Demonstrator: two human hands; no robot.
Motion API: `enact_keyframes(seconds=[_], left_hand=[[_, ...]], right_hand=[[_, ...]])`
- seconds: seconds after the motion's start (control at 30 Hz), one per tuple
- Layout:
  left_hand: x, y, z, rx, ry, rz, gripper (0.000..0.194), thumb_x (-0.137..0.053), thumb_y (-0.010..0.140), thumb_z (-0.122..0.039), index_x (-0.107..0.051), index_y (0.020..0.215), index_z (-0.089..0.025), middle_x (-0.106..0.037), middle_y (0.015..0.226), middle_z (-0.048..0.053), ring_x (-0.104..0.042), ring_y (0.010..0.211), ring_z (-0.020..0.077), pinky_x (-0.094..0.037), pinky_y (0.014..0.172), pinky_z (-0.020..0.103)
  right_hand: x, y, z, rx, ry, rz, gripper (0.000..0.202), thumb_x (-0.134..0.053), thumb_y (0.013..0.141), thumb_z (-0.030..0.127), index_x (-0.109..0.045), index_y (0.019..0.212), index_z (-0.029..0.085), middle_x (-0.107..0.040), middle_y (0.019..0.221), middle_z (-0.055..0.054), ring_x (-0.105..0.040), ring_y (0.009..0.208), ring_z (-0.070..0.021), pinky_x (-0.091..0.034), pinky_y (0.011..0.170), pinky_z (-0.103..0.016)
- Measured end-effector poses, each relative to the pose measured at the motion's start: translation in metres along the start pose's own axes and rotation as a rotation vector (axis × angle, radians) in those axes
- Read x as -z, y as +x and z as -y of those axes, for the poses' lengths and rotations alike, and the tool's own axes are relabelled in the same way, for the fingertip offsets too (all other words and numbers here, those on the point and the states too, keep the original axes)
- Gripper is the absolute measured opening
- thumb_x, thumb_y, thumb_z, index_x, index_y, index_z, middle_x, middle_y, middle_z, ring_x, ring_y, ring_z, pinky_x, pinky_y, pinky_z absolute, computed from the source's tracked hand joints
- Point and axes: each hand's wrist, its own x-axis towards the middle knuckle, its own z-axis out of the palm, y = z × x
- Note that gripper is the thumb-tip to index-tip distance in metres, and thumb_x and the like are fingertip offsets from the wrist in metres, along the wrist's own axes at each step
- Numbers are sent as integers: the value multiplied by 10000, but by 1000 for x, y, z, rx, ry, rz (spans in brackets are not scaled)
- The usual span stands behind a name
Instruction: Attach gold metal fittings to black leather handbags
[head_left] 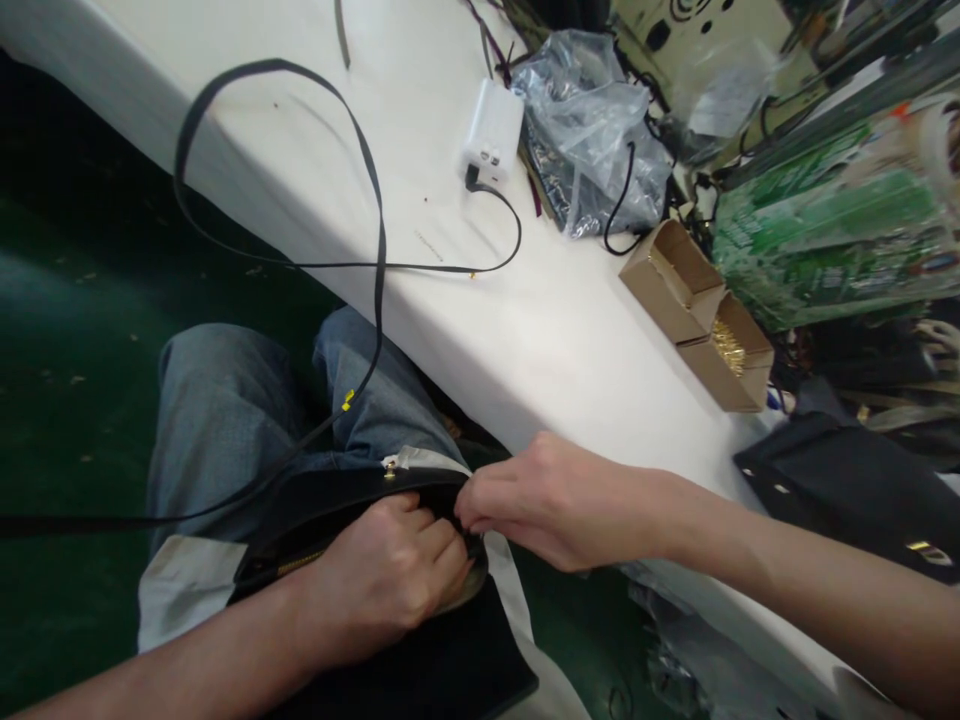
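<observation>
A black bag [450, 665] with its mouth open lies across my lap, a gold zip [300, 562] showing along the inside of its opening. My left hand [401, 565] reaches into the mouth with its fingers curled down. What those fingertips hold, if anything, is hidden. At the right end of the opening, my right hand [540, 500] pinches the bag's rim with thumb and fingers together. A small gold fitting [390, 468] sits on the far edge. White sheet material [187, 590] lies under the bag.
On the white table [570, 330] stands a white power bank [493, 130] with a black cable [379, 230] looping off toward my lap. Cardboard boxes [675, 280] hold small gold pieces. Beyond are a clear plastic bag [592, 130], a green package [832, 230] and another black bag [847, 480].
</observation>
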Motion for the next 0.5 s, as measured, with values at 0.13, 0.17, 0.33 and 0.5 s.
enact_keyframes(seconds=[0.13,0.17,0.33,0.5], left_hand=[[4,2,-1,13,29,-5,218,-631,1071,-203,-589,857,-210,-595,737,-12,-487,622,201,-311,626,428],[4,3,-2,25,52,0,201,-636,1067,-206,-597,870,-207,-600,748,-6,-493,632,208,-309,625,429],[9,2,-10,8,105,29,173,-632,1045,-196,-612,874,-195,-592,742,13,-506,629,226,-305,607,427],[17,4,-12,-8,89,24,242,-472,1093,-164,-667,953,-133,-638,784,50,-561,646,232,-365,602,415]], right_hand=[[-2,-8,1,-8,31,89,163,-557,1084,123,-684,1015,199,-780,998,-17,-695,834,-152,-384,660,-294],[-3,-10,0,-8,31,79,172,-543,1088,126,-683,1016,196,-777,979,-22,-691,830,-155,-384,664,-294],[-11,-12,2,27,26,55,240,-478,1113,137,-668,975,186,-747,872,-32,-641,743,-162,-388,670,-309],[-9,-15,8,37,-21,107,220,-503,1116,130,-641,953,180,-736,893,-38,-632,748,-166,-396,694,-320]])
